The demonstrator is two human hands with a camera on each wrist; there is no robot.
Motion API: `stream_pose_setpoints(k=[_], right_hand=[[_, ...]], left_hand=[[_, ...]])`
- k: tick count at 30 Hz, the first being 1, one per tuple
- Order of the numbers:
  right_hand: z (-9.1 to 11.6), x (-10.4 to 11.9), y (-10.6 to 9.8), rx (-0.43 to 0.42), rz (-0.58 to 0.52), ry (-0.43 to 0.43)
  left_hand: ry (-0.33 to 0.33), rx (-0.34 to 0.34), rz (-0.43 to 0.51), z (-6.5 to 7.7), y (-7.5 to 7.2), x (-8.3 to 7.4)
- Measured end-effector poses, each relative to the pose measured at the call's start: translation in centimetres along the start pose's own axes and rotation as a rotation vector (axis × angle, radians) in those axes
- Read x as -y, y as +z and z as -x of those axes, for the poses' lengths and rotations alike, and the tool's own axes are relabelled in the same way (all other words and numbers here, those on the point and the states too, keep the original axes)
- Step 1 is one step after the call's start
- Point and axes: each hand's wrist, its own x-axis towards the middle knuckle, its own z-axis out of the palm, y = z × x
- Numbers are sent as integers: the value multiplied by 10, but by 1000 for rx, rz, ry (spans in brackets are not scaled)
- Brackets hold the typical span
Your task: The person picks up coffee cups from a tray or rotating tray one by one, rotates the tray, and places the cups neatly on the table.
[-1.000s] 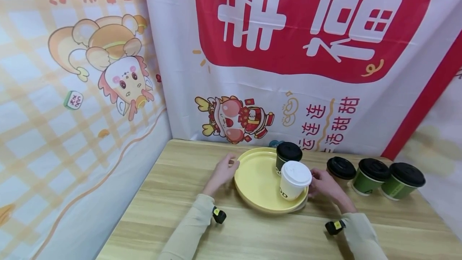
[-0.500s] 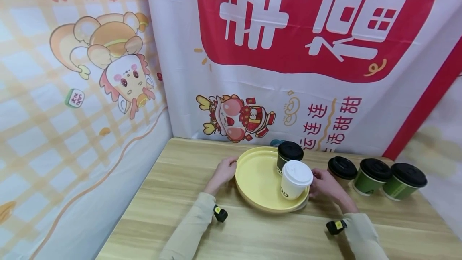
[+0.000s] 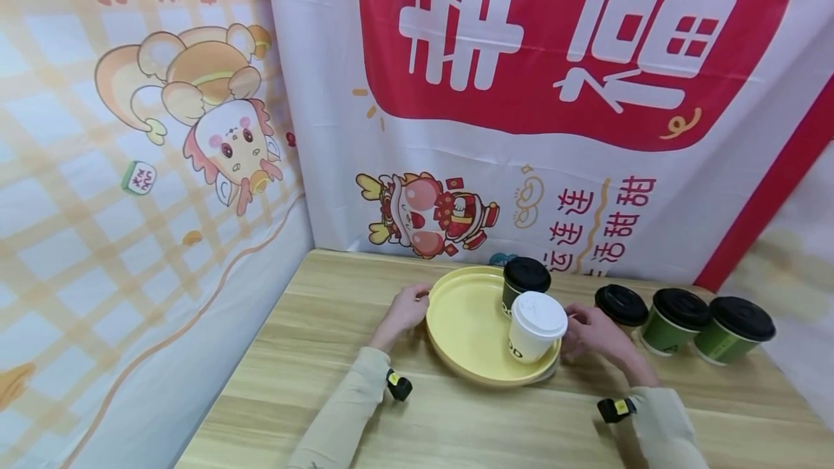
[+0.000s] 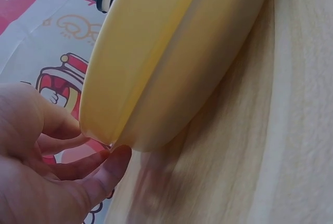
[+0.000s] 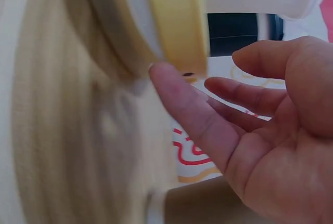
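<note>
A round yellow tray (image 3: 456, 324) sits on the wooden table, holding two lidded paper cups at its right side. One is a white cup (image 3: 529, 342) with a white lid; behind it stands a black cup (image 3: 511, 299) with a black lid. My left hand (image 3: 405, 313) pinches the tray's left edge; in the left wrist view its thumb (image 4: 117, 164) is at the underside and a finger lies against the rim. At the right edge is my right hand (image 3: 594, 339), its fingers spread and its thumb (image 5: 177, 89) right at the rim in the right wrist view.
Three black-lidded cups line the right of the table (image 3: 293, 382): a brown cup (image 3: 633, 326) just behind my right hand, then a green cup (image 3: 666, 335) and another green cup (image 3: 723, 344). A printed cloth wall (image 3: 326, 201) closes off the back.
My left hand has closed onto the tray's left edge. The right hand has shifted slightly right. The tray and cups keep their places, with a small shift of the head view.
</note>
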Motion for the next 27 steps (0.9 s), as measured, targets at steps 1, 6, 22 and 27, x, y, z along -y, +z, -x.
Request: stream_pose_setpoints(k=[1, 6, 22, 27], right_hand=[[1, 1, -2, 2, 7, -8], [10, 14, -11, -32, 74, -11], [37, 71, -27, -196, 371, -126], [41, 87, -15, -222, 484, -210]], left_hand=[[-2, 3, 3, 0, 0, 0], [8, 10, 7, 0, 0, -1], [-22, 22, 12, -4, 0, -1], [-16, 22, 6, -3, -1, 3]])
